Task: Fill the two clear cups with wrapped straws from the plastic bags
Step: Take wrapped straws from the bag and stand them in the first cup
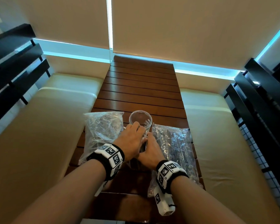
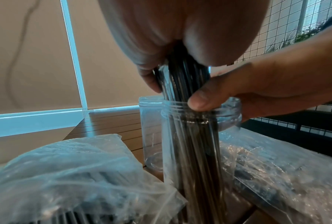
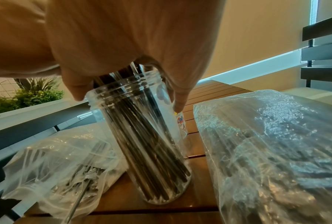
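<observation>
Both hands meet over the near clear cup, which stands on the slatted wooden table between two plastic bags. My left hand grips the top of a bundle of dark wrapped straws whose lower ends stand inside this cup. My right hand holds the cup at its threaded rim, its thumb against the straws at the mouth. In the head view the hands hide this cup. The far clear cup stands empty just behind. The left bag and the right bag both hold straws.
Cream cushioned benches run along both sides of the narrow table. Dark slatted backrests stand behind the benches. The far half of the table reaches a wall with drawn blinds. Green plants show beyond a ledge.
</observation>
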Available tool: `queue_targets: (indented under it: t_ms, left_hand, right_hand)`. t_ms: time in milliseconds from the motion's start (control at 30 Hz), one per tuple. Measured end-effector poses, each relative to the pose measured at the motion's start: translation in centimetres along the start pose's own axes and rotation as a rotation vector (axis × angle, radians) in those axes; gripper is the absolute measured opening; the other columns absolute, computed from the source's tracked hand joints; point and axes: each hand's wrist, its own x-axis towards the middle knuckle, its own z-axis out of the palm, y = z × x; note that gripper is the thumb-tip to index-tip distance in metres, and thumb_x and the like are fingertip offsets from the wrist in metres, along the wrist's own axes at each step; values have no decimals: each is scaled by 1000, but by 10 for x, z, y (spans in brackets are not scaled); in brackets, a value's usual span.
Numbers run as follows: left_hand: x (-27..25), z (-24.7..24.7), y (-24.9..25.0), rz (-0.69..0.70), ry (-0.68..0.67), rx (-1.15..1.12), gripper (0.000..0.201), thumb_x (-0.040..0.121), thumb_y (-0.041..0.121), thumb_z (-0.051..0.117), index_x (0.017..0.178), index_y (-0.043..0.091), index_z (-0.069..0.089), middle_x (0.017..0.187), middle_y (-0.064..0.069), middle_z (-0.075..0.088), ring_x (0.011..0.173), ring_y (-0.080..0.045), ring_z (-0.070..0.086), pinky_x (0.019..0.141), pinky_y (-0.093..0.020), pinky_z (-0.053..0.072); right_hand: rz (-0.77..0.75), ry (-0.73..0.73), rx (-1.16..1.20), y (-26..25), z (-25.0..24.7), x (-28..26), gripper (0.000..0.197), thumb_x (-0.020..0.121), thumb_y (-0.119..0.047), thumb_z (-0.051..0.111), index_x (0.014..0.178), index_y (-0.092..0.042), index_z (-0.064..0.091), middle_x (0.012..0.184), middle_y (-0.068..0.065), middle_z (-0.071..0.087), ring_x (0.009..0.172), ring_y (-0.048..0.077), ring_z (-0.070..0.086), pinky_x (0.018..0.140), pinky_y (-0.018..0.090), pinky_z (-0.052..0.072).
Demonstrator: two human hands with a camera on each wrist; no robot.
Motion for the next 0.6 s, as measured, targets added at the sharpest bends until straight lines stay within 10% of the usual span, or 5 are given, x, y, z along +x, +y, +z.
queue_targets:
  t_ms: [233, 400, 500, 600]
  left_hand:
    - [0, -10, 6, -99, -130, -92, 62, 91, 66, 26, 130, 20, 41, 121, -2, 42, 110, -20, 43, 95, -39, 45]
    - [-6, -15, 6, -73, -160, -168, 91, 84, 81, 22, 153, 26, 1, 154, 2, 19, 136, -21, 33, 111, -44, 36]
    - [-9, -41, -1, -93, 26, -338, 97, 76, 87, 13, 153, 29, 2, 157, 6, 13, 135, -14, 32, 106, -41, 32]
    - [-14, -67, -30, -318, 274, -524, 63, 94, 59, 38, 146, 24, 27, 143, -1, 31, 124, -13, 42, 103, -40, 39]
  right_hand:
    - [-73, 14, -54, -6, 7, 7, 56, 75, -41, 66, 122, -29, 38, 124, 4, 42, 109, 19, 50, 89, 32, 55]
    - [-26, -73, -238, 2, 10, 5, 62, 78, -57, 60, 126, -23, 43, 130, 2, 40, 118, 25, 44, 94, 35, 51]
    - [-57, 40, -179, -14, 2, 0, 108, 61, -87, 61, 141, -23, 25, 142, 3, 36, 131, 24, 40, 107, 40, 42]
    - [-221, 224, -166, -44, -8, -3, 124, 57, -90, 60, 153, -25, 15, 155, 2, 23, 144, 19, 25, 115, 44, 31]
